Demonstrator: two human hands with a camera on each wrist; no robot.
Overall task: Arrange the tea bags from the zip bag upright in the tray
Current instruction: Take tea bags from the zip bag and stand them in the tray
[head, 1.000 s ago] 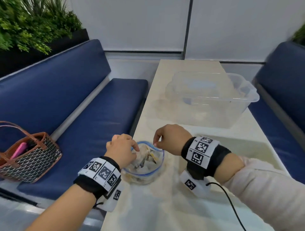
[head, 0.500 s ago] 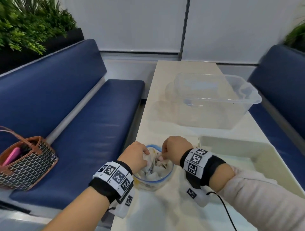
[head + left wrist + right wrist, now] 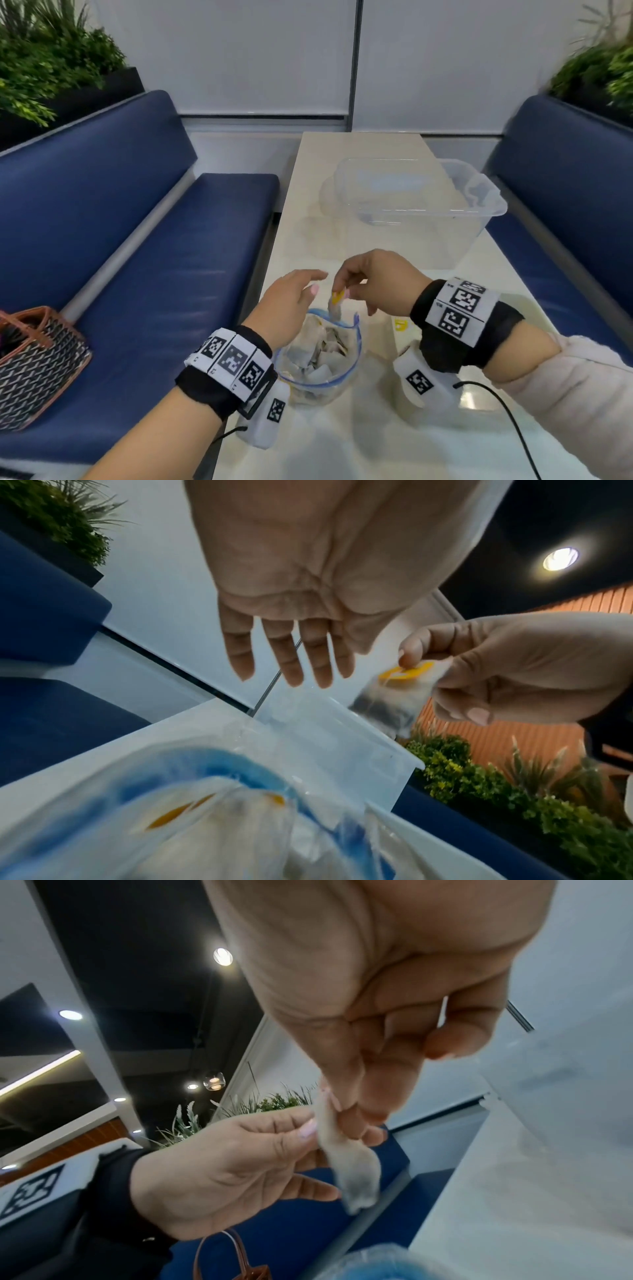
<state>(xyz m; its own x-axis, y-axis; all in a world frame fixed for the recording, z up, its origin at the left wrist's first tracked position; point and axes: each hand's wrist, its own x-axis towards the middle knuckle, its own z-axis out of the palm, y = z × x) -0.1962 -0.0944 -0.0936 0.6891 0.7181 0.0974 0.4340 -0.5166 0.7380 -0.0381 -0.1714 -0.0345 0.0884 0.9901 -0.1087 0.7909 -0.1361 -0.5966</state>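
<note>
A clear zip bag (image 3: pixel 318 356) with a blue rim stands open on the table near its left edge, with several tea bags inside. My right hand (image 3: pixel 340 291) pinches the top of one tea bag (image 3: pixel 335 303) with a yellow tag, which hangs just above the bag's mouth. The wrist views show the same tea bag (image 3: pixel 394 699) (image 3: pixel 346 1153) dangling from my right fingertips. My left hand (image 3: pixel 317 281) hovers open beside it with straight fingers (image 3: pixel 291 656) and holds nothing. The white tray (image 3: pixel 527 303) lies to the right, mostly hidden behind my right wrist.
A large clear plastic tub (image 3: pixel 418 205) stands farther back on the table. Blue benches run along both sides, and a woven handbag (image 3: pixel 34 363) sits on the left seat. A black cable (image 3: pixel 507 418) trails from my right wrist over the near table.
My right hand has lifted a tea bag up out of the zip bag. My left hand has let go of the bag's rim, risen and opened.
</note>
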